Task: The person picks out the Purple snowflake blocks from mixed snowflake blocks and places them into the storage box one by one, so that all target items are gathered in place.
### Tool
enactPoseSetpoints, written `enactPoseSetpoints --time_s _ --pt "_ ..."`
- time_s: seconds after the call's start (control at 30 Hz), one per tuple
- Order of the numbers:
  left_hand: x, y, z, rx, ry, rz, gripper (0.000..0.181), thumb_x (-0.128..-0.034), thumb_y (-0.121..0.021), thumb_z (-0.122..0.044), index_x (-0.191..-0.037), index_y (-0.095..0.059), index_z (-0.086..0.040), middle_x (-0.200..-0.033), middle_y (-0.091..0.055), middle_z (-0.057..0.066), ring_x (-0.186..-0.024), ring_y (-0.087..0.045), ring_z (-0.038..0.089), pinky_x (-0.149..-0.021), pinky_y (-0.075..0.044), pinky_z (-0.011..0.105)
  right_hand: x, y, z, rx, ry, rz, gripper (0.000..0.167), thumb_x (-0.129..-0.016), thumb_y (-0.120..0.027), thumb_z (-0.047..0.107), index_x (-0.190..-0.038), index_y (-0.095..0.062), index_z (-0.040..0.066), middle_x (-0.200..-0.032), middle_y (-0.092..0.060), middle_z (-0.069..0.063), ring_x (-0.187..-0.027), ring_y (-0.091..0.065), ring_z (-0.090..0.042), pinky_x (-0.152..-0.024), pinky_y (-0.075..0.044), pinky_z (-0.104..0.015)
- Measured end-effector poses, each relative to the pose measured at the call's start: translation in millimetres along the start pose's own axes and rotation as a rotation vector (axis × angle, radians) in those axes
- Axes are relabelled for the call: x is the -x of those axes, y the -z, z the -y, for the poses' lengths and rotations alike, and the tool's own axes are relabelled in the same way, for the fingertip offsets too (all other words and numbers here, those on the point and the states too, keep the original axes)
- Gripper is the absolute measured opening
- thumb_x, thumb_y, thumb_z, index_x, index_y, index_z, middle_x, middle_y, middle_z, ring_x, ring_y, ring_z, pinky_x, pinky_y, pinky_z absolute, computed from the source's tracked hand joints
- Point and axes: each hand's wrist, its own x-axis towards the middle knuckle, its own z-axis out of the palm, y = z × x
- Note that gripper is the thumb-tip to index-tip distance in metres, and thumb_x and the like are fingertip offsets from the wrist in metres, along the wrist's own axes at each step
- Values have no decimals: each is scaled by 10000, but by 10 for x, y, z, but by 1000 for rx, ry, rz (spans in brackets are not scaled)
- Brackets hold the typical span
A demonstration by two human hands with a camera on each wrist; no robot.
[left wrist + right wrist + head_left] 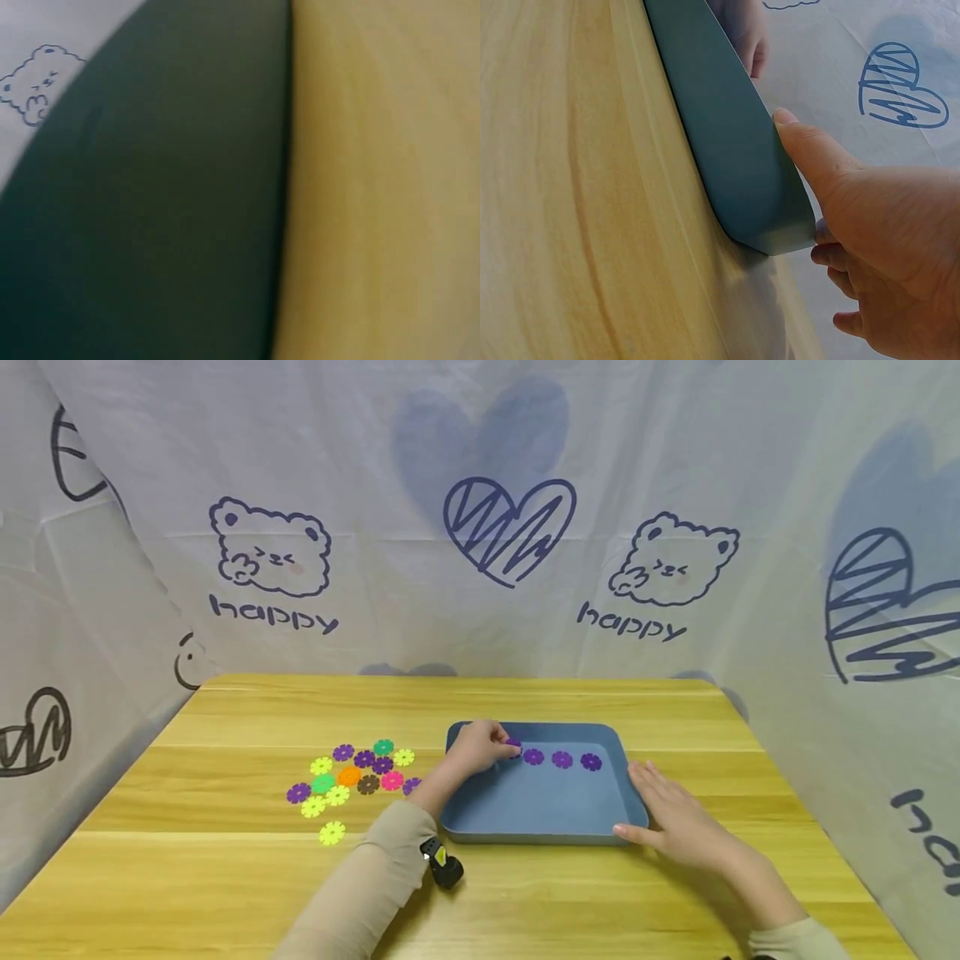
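A blue-grey tray (540, 806) lies on the wooden table. Near its far side, my left hand (480, 748) pinches a purple snowflake disc (513, 747) between thumb and fingers, low over the tray floor. Three more purple discs (562, 760) lie to the right of it in a row. My right hand (678, 818) touches the tray's front right corner, fingers extended along the right side. In the right wrist view its thumb (810, 146) rests against the rim. Only the tray wall (165, 187) and table show in the left wrist view; the left hand is hidden there.
Left of the tray lies a loose group of snowflake discs in purple, yellow, green, orange (349, 776), brown and pink (392, 780). A white cloth (390, 577) with drawn bears and hearts hangs behind the table (570, 902) and at both sides.
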Motion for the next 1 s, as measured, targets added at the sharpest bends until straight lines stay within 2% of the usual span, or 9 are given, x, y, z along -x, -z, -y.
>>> enactPoseSetpoints --time_s 0.2,0.33,0.53,0.73,1.0 --pt "-15 -76 21 -109 75 -78 388 -848 -761 -264 -609 -483 -138 -574 -426 -45 -555 -401 108 -517 -292 241 -2 -13 1 17 12 -6 927 -908 -571 570 -1506 -236 -55 -1578 -213 -260 -1454 -174 -478 -1144 -178 -631" --pt "-15 -87 23 -153 120 -96 405 -831 -777 -272 -588 -478 -147 -578 -439 -46 -563 -420 115 -520 -306 246 0 -19 7 19 7 0 930 -909 -563 579 -1510 -231 -47 -1583 -207 -253 -1459 -170 -471 -1148 -171 -628" --pt "-23 -80 -1 -183 116 -100 344 -809 -796 -283 -643 -537 -129 -641 -509 -24 -602 -465 126 -540 -341 248 -3 -4 2 12 4 -6 930 -908 -570 574 -1513 -227 -43 -1583 -207 -254 -1460 -167 -471 -1144 -168 -637" --pt "-10 -67 -29 -209 86 -68 268 -792 -813 -257 -773 -611 -81 -743 -586 19 -664 -510 147 -577 -383 260 -13 -16 -5 12 12 -16 922 -907 -582 559 -1504 -243 -55 -1575 -230 -261 -1455 -179 -475 -1138 -185 -640" --pt "26 -51 -37 -211 74 -41 293 -795 -811 -271 -902 -648 -52 -868 -654 63 -747 -550 170 -664 -459 296 3 -9 -3 4 9 -8 924 -910 -573 564 -1502 -239 -62 -1575 -221 -264 -1453 -172 -482 -1136 -181 -644"
